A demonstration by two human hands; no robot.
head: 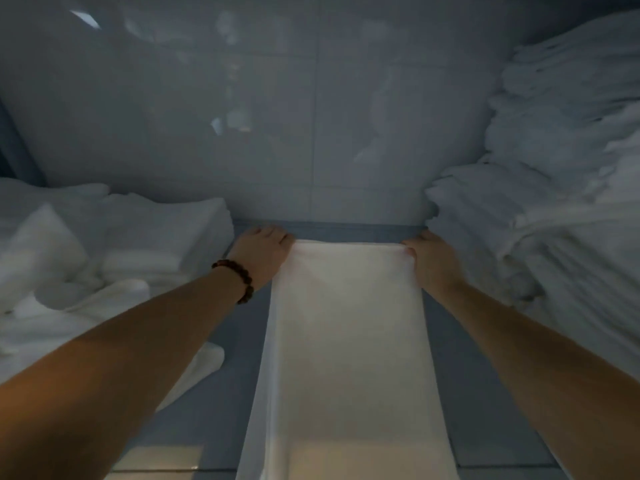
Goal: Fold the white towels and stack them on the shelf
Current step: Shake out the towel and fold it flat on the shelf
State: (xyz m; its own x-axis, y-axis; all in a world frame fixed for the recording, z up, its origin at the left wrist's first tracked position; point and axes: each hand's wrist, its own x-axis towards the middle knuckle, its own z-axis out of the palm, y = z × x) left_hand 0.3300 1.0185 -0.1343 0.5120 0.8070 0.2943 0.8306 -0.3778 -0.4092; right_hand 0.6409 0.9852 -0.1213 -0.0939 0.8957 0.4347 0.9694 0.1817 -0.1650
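Observation:
A long white towel point(346, 341) lies as a narrow strip down the middle of the grey surface point(460, 368), running from near the wall towards me. My left hand point(263, 251) holds its far left corner, with a dark bead bracelet on that wrist. At the far right corner, my right hand point(427, 256) pinches the cloth with the thumb on top. Both arms reach straight forward.
A tall stack of folded white towels point(554, 188) fills the right side. On the left lie low folded towels point(173, 233) and a loose crumpled heap of towels point(69, 306). A glossy tiled wall point(311, 116) closes the back.

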